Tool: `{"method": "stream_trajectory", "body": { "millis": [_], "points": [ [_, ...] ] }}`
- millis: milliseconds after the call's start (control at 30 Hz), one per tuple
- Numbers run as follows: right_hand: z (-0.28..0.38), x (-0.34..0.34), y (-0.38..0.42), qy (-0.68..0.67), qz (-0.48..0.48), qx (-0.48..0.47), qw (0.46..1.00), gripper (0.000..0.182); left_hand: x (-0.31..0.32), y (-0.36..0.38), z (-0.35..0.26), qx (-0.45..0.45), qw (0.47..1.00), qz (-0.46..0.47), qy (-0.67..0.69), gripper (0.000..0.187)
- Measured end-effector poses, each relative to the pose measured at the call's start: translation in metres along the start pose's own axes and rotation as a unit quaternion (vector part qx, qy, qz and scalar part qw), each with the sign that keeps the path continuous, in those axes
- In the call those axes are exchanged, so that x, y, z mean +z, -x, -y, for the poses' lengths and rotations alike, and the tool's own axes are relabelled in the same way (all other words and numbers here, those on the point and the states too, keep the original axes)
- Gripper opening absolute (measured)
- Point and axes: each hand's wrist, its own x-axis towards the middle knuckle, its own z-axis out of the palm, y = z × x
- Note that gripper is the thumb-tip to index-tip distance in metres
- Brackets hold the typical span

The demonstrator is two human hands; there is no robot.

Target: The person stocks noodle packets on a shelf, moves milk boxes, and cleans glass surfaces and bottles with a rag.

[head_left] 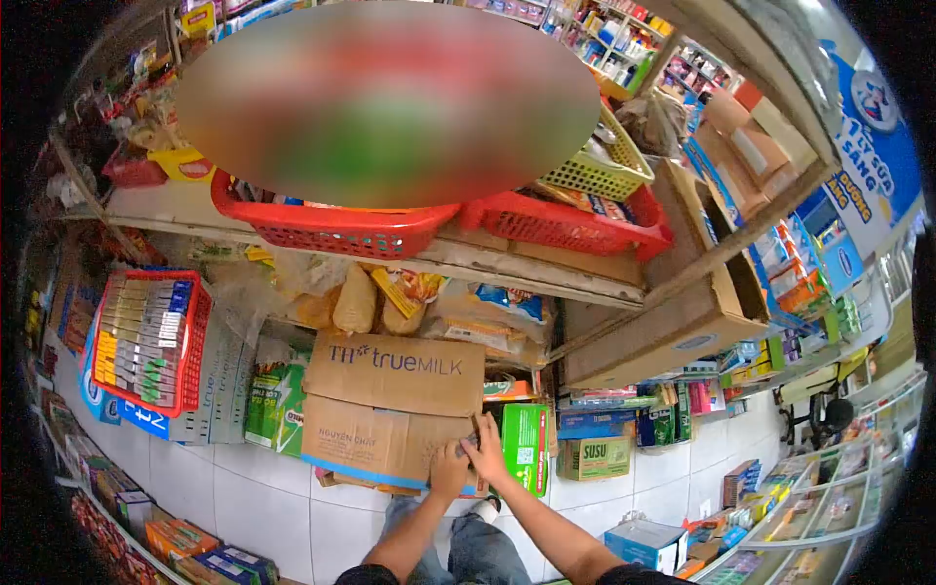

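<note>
A brown cardboard milk carton (392,390) printed "TH true MILK" stands in front of me below the shelf, a blue band along its lower edge. At its lower right corner, both hands are close together. My left hand (450,470) rests against the front face with its fingers curled. My right hand (485,456) is beside it at the carton's right edge, fingers bent inward. A small dark object (469,446) shows between the fingers of both hands; I cannot tell what it is. Right beside my right hand stands a green box (526,448).
Above the carton runs a shelf edge (429,261) with red baskets (336,234) on it. A red basket of small packs (146,341) stands at left. A "SUSU" box (595,459) is on the tiled floor (341,531) at right. Glass shelving (829,487) lines the far right.
</note>
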Motion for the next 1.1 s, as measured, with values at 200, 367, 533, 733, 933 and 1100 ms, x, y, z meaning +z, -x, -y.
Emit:
{"method": "stream_trajectory", "body": {
  "millis": [200,367,533,733,933,1100],
  "points": [
    [0.013,0.018,0.009,0.01,-0.009,0.04,0.999,0.077,-0.033,0.028,0.144,-0.308,0.95,0.011,0.043,0.044],
    [0.015,0.025,0.006,0.067,-0.036,0.044,0.996,0.067,-0.092,0.035,0.183,-0.344,0.882,-0.269,-0.175,0.034],
    [-0.006,0.036,-0.005,-0.166,-0.091,0.173,0.967,0.053,-0.081,-0.009,0.023,-0.172,0.974,0.074,0.125,0.03],
    [-0.017,0.032,0.0,-0.161,-0.034,0.093,0.982,0.052,-0.01,0.03,0.099,-0.211,0.977,0.034,0.011,0.023],
    [-0.005,0.031,0.0,-0.046,-0.025,0.056,0.997,0.053,-0.092,0.035,0.179,-0.507,0.846,-0.143,-0.079,0.031],
    [-0.008,0.037,-0.003,-0.272,-0.071,0.125,0.952,0.058,-0.046,-0.014,0.015,-0.199,0.933,0.264,0.14,0.026]
  ]
}}
